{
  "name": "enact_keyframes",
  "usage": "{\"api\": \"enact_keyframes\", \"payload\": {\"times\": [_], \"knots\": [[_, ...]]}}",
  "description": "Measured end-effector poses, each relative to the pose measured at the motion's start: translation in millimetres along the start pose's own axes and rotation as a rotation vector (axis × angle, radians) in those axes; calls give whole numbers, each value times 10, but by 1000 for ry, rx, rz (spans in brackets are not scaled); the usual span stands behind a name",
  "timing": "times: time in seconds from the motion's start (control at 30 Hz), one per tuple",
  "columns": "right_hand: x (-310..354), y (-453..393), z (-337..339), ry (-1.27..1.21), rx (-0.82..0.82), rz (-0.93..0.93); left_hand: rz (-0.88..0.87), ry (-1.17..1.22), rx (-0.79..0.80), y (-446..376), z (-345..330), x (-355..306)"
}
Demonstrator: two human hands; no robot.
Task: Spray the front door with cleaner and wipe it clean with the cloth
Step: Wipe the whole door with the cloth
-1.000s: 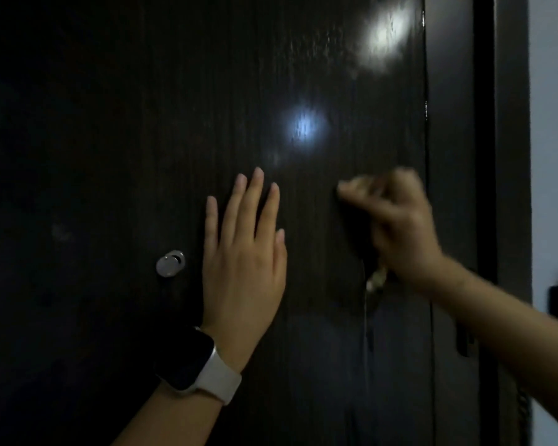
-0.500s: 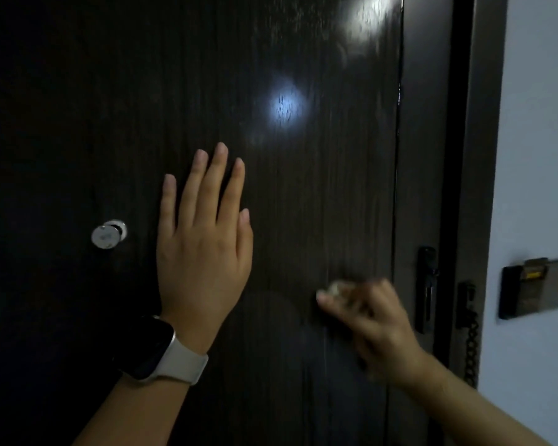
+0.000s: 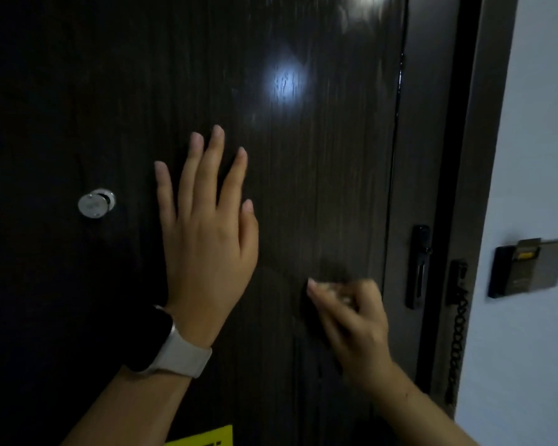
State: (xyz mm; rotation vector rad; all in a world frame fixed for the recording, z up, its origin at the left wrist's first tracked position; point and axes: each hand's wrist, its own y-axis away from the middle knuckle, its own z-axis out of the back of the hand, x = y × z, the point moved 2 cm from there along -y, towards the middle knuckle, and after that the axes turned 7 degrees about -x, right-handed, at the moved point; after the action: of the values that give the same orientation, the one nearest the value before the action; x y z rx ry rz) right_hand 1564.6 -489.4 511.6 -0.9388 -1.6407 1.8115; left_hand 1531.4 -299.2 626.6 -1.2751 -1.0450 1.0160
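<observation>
The dark wood-grain front door [image 3: 319,156] fills most of the view, with light glare on its upper part. My left hand [image 3: 207,233] lies flat on the door with fingers spread, a watch on its wrist. My right hand [image 3: 351,320] is blurred, lower right on the door near its edge, closed on a dark cloth [image 3: 313,313] pressed against the surface. Most of the cloth is hidden under my fingers. No spray bottle is in view.
A round metal peephole cover [image 3: 96,202] sits left of my left hand. A black latch plate [image 3: 418,265] and a door chain [image 3: 458,326] are on the frame at right. A card holder [image 3: 529,268] hangs on the white wall. A yellow sticker [image 3: 203,437] shows at the bottom.
My right hand with the cloth has swept down the door from level with my left hand's fingertips to below my left hand's knuckles. My left hand stays flat on the door.
</observation>
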Motion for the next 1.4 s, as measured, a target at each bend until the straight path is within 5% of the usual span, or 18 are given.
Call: {"api": "enact_keyframes", "payload": {"times": [0.23, 0.43, 0.67, 0.9, 1.17, 1.4], "knots": [[-127, -1048, -14, -66, -306, -186, -20, 71, 58, 414, -142, -287], [121, -97, 17, -139, -180, -188, -45, 22, 43, 475, -232, -258], [-99, -1037, -11, -100, -315, -161, -45, 2, 41, 480, -229, -259], [-84, 197, 100, -103, -56, 69, -48, 6, 34, 489, -238, -247], [-751, -1443, 200, -32, -338, 7, -56, 17, 11, 494, -248, -248], [-532, 372, 315, -44, -38, 67, -44, 20, 17, 509, -251, -245]]}}
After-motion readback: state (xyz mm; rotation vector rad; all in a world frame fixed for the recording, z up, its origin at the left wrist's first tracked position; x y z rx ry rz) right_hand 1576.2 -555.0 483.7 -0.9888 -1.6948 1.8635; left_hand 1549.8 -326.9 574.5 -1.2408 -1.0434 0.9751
